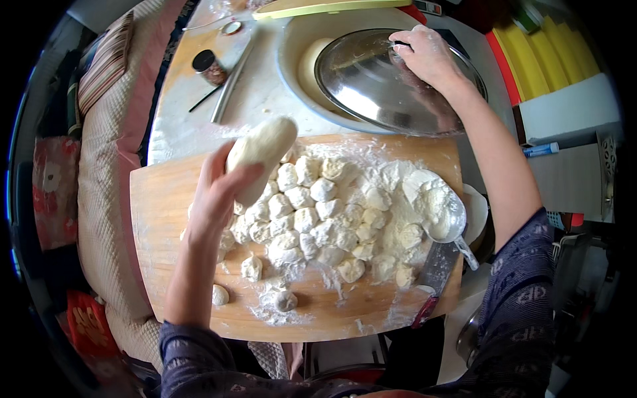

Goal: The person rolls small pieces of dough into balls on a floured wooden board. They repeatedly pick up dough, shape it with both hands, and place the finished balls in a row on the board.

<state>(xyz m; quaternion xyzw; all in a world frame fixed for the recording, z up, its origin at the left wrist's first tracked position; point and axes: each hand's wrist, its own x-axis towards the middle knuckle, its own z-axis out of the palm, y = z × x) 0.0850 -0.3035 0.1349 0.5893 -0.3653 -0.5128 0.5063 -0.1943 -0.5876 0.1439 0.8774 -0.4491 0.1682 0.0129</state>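
My left hand point(219, 184) grips a thick roll of dough point(264, 151) above the left part of a floured wooden board point(164, 239). At the top right, my right hand point(423, 52) holds the edge area of a shiny metal lid point(378, 94). The lid lies tilted over a large basin point(288, 64), covering its right side. Pale dough point(313, 59) shows inside the basin at the left. Many floured dough pieces point(305, 219) sit close together on the board, and a few lie apart near its front edge. Below the lid's right side, a scoop point(450, 221) holds flour.
A cleaver-like knife point(438, 268) with a red handle lies at the board's right edge. Beyond the board are a metal rod point(231, 84), a dark-lidded jar point(209, 67) and a round jar lid point(231, 28). A quilted sofa point(107, 199) runs along the left.
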